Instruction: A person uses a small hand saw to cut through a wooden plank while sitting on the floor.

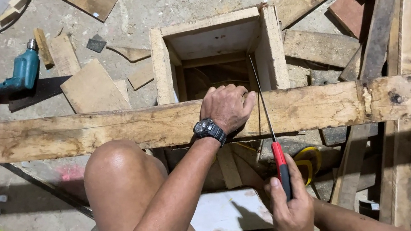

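Note:
A long rough wooden beam runs across the view from lower left to upper right. My left hand, with a black wristwatch, presses down on top of the beam near its middle. My right hand grips the red and black handle of a hand saw. The saw's thin blade crosses the beam just to the right of my left hand. My bare knee is under the beam.
An open wooden box stands behind the beam. A teal electric drill with a black cord lies at the left among wood offcuts. Planks and a wooden frame crowd the right side. A yellow tape measure lies below the beam.

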